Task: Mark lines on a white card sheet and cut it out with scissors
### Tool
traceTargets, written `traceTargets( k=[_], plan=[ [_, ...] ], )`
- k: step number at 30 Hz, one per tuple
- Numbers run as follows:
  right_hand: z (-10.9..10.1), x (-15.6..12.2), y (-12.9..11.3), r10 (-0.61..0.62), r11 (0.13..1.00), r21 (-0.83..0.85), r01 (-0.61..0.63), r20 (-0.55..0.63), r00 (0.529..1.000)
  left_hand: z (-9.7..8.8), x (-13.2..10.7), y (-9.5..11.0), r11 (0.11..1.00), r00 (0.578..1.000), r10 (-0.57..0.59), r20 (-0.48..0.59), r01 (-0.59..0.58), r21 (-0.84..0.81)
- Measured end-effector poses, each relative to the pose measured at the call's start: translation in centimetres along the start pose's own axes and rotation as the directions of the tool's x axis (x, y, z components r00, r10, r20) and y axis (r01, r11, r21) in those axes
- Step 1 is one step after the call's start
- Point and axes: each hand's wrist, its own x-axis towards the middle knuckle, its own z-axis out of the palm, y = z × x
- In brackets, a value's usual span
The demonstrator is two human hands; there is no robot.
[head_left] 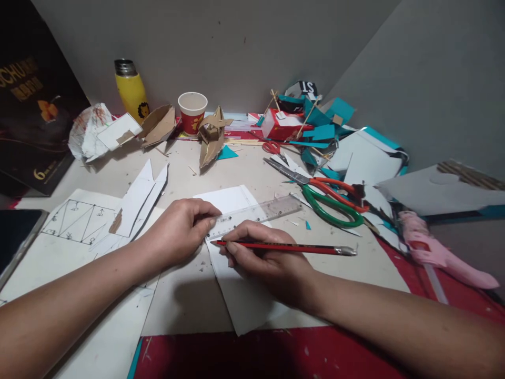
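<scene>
My left hand [185, 229] grips the left end of a clear plastic ruler [272, 208], thumb and fingers together on its edge. The ruler lies slanted across a white piece of card [244, 300]. A red and black pencil [292, 247] is pinched in my right hand [264, 258], its tip close to the ruler's left end, near the card's edge. Whether the tip touches the card I cannot tell. My right hand hides part of the ruler's lower edge and the card.
Scissors with green and orange handles [331, 202] lie right of the ruler. Cut white card [138, 197] rests on a drawn sheet [55, 252] at left. Behind stand a yellow bottle [132, 92], a paper cup [192, 118] and cardboard scraps. A pink glue gun [434, 252] lies far right.
</scene>
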Motion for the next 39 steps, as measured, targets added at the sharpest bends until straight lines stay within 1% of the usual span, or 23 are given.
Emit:
traceTargets(
  k=[5,10,18,28,35,39],
  plan=[
    [0.04,0.01,-0.18,-0.021,0.999,-0.039,0.021,0.0,1.0,0.0,-0.01,0.17,1.0,1.0,-0.011,-0.005,0.011,0.013],
    [0.1,0.04,0.16,-0.034,0.995,-0.099,0.033,-0.004,0.999,0.04,0.0,0.14,1.0,1.0,-0.016,-0.002,0.016,0.011],
    [0.21,0.04,0.49,-0.067,0.984,-0.167,0.066,-0.004,0.998,0.02,-0.03,0.14,1.0,1.0,0.003,-0.004,-0.003,0.021],
    [0.05,0.05,0.41,-0.086,0.986,-0.142,0.088,0.014,0.996,-0.04,0.07,0.21,0.999,1.0,0.009,-0.007,-0.009,0.033],
    [0.12,0.03,0.44,-0.067,0.986,-0.153,0.067,0.005,0.998,0.05,-0.02,0.12,1.0,1.0,-0.001,-0.007,0.001,0.025],
    [0.1,0.01,0.58,-0.084,0.986,-0.142,0.085,0.013,0.996,0.02,0.03,0.06,1.0,1.0,-0.002,-0.005,0.002,0.017]
  ],
)
